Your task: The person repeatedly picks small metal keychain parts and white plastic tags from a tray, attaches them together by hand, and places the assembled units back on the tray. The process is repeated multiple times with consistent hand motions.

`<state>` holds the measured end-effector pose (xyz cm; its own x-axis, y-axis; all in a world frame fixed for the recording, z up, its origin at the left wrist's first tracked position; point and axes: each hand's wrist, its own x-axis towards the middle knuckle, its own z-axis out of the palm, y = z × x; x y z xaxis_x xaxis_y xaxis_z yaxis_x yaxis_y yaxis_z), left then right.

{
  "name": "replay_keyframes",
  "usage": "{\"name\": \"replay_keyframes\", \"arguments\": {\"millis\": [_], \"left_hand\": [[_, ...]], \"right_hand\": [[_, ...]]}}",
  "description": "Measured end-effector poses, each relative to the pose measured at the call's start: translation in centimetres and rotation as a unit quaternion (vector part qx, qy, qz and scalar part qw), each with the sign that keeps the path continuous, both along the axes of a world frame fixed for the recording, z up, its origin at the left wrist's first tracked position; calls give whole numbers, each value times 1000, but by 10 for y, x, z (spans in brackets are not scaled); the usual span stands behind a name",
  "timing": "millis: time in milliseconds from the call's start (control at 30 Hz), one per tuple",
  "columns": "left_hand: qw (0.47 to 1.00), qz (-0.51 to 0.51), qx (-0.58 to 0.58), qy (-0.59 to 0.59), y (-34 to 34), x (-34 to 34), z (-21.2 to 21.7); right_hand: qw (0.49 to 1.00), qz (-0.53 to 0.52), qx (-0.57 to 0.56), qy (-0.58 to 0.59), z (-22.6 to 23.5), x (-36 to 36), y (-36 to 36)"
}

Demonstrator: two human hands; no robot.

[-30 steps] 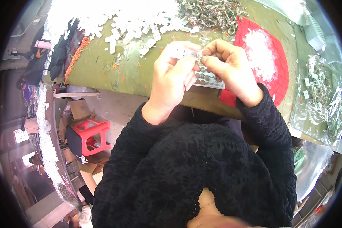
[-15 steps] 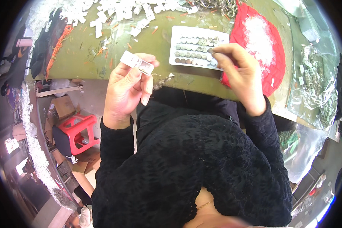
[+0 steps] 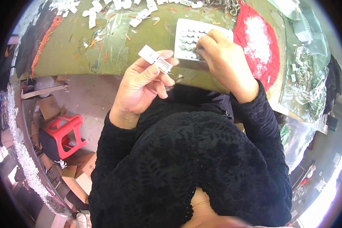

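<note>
My left hand (image 3: 138, 83) holds a small white hinged plastic case (image 3: 164, 65), pinched between thumb and fingers. Its lid is folded back, and the shallow body faces up. A few thin dark strands hang below those fingers. Over on the right, my right hand (image 3: 231, 62) reaches into a white tray (image 3: 177, 40) on the table. Rows of round silvery button cells (image 3: 186, 40) lie in this tray. The fingertips of that hand are bent together among the cells; whatever they grip is hidden behind the fingers.
Beside the tray, clear plastic bits (image 3: 256, 41) lie on a red cloth (image 3: 275, 64). White plastic pieces (image 3: 140, 17) and orange strips are scattered across the green table (image 3: 76, 53). Metal chains (image 3: 228, 5) lie behind. A red stool (image 3: 66, 133) and cartons (image 3: 81, 174) stand on the left floor.
My right hand has shifted left, deeper over the tray, covering more of its rows. My left hand has come right and slightly lower with the case. The whole view has shifted a little.
</note>
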<state>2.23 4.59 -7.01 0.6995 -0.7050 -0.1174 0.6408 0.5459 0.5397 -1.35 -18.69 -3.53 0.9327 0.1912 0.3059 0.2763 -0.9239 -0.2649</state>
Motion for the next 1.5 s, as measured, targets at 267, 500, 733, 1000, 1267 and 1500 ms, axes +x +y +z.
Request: {"name": "replay_keyframes", "arguments": {"millis": [267, 500, 733, 1000, 1267, 1500], "left_hand": [[998, -10, 66, 8, -5, -5, 3], [999, -12, -5, 31, -7, -2, -5], [999, 6, 36, 36, -14, -6, -7], [1000, 12, -9, 10, -17, -12, -7], [1000, -16, -7, 25, -20, -18, -4], [998, -37, 12, 52, -14, -31, -5]], "right_hand": [[991, 57, 116, 20, 5, 12, -4], [997, 68, 40, 0, 0, 11, -2], [991, 90, 98, 3, 16, 8, 2], [963, 223, 129, -78, 17, -4, 21], [933, 145, 319, 85, 19, -15, 15], [854, 105, 444, 252, 17, -23, 22]]}}
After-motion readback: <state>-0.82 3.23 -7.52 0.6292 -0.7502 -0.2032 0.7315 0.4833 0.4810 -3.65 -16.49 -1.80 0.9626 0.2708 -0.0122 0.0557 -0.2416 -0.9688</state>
